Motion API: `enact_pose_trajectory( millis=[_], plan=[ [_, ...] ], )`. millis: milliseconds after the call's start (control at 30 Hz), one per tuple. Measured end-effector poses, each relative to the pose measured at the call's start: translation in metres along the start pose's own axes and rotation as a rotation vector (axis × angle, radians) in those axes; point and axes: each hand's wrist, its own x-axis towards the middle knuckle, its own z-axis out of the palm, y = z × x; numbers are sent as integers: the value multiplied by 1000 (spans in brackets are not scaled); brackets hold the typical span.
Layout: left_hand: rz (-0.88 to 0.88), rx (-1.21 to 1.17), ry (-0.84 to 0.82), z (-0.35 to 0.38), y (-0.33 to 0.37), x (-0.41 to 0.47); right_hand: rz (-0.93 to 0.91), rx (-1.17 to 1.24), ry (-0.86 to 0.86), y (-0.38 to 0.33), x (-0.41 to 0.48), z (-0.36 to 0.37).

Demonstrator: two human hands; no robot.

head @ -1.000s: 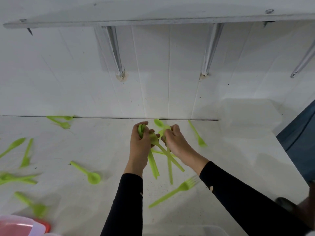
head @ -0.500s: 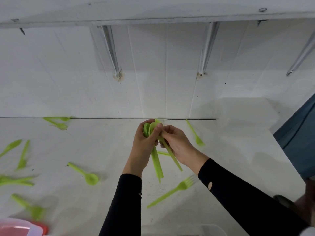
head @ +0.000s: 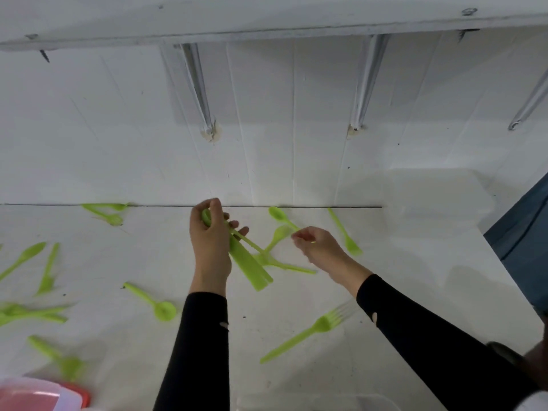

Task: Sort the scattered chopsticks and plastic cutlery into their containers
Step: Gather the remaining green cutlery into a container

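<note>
Your left hand [head: 210, 243] is gripping a lime-green plastic cutlery bundle [head: 250, 269]; your right hand [head: 319, 247] is pinching a matching spoon [head: 278, 214]; a fork [head: 311, 333] is lying nearby.

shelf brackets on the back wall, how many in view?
3 brackets: one left of centre, one right of centre, one at the right edge, cut off by the frame. More may sit outside the picture.

Fork [head: 308, 333] sits on the counter [head: 415, 262] at 5 o'clock from the bundle [head: 249, 265], tub [head: 35, 396] way out at 8, two more pieces [head: 109, 216] at 10.
</note>
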Motion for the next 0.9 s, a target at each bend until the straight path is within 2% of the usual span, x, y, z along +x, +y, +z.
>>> enact_pose_trajectory(
  millis=[100,233,333,433,533,667,833,900],
  plan=[
    [67,494,-84,-15,-1,29,-164,-398,187,25,17,-7],
    [70,1072,-315,-24,-37,47,-288,-687,64,40,28,-3],
    [45,1346,-402,-24,-67,42,-283,-806,35,46,36,3],
    [22,1465,-319,-19,-82,35,-282,-881,98,49,40,8],
    [-42,1421,-300,-14,-88,36,-249,-859,132,50,39,9],
    [-92,1378,-311,-18,-84,38,-187,-683,137,47,34,1],
    [-35,1439,-331,-22,-80,29,-47,-543,95,35,27,-4],
    [-26,1463,-325,-24,-80,24,22,-385,32,30,18,-2]
  ],
)
